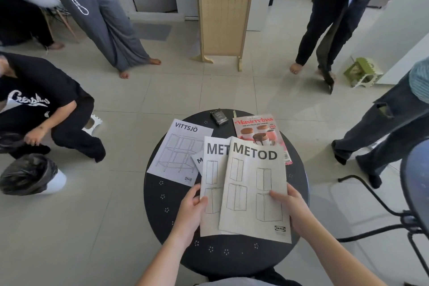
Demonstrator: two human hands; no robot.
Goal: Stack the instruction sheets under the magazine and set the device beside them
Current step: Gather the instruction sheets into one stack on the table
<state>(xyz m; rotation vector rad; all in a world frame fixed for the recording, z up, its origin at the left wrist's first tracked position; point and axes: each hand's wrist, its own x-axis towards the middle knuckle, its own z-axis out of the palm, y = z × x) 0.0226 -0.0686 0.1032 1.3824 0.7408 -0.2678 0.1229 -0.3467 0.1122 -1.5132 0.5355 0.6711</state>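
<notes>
Both hands' grips, left hand (pixel 193 202) and right hand (pixel 291 204), pinch overlapping METOD sheets (pixel 253 193) at their side edges.

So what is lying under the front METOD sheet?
A second METOD sheet shows at its left, and the Masterclass magazine's lower part goes beneath its top. Anything directly underneath is covered.

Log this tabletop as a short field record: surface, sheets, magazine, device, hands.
surface: round black table
sheets in hand: two METOD sheets, overlapping, top one to the right
other sheets: VITTSJÖ sheet flat at left; a small sheet mostly hidden
magazine: Masterclass magazine at far right, partly under the METOD sheets
device: small black device at the far edge
left hand: grips left edge
right hand: grips right edge
</notes>
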